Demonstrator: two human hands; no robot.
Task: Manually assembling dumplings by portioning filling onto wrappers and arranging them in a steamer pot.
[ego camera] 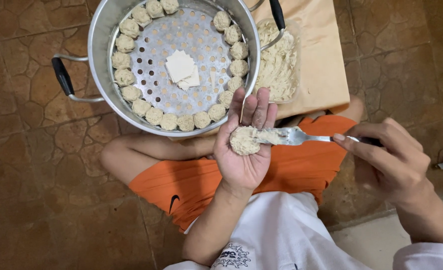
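Note:
My left hand [245,150] is held palm up over my lap, cradling a half-formed dumpling [245,140] of pale filling in a wrapper. My right hand [389,160] grips the handle of a metal fork [296,136], whose tines carry filling and press against the dumpling. Just beyond my fingers sits a steel steamer pot [99,55] with a perforated tray. Several finished dumplings [154,116] ring the tray's edge, and a small stack of square wrappers [181,67] lies in its middle.
A clear plastic tub of pale filling [280,65] rests on a brown board [319,60] to the right of the pot. The pot's black handles [61,76] stick out left and upper right. Brown stone-pattern tiles [41,190] surround my folded legs in orange shorts.

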